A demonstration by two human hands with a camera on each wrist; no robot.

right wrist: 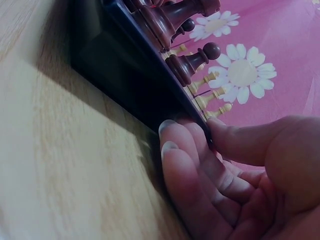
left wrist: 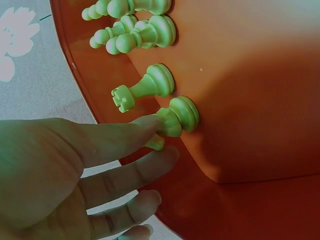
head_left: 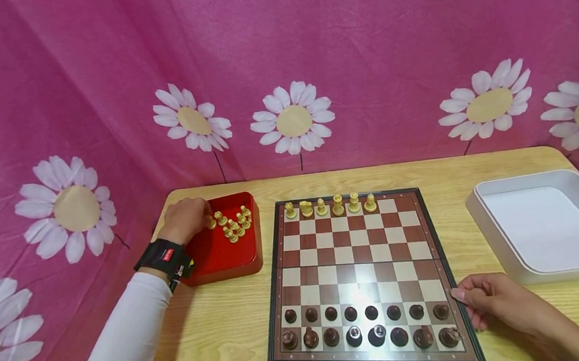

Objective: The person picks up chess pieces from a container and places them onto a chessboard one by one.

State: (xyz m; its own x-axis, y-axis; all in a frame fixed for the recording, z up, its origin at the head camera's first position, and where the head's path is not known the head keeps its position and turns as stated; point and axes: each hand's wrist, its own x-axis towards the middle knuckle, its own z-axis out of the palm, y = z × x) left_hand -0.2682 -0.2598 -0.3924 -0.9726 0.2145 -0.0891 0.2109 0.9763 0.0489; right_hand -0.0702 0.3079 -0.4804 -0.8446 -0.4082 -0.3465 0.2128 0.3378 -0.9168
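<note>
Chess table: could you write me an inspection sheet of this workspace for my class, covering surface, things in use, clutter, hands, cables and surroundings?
Surface: wood-grain table.
Things in use: chessboard with two rows of dark pieces nearest the person and six light pieces along the far edge; other light pieces in the red tray to its left.
Clutter: white tray, right of the board.
Left hand: pinches a light piece in the red tray.
Right hand: holds the board's right edge.
Cables: nothing seen.
Surroundings: pink cloth with white daisies.
</note>
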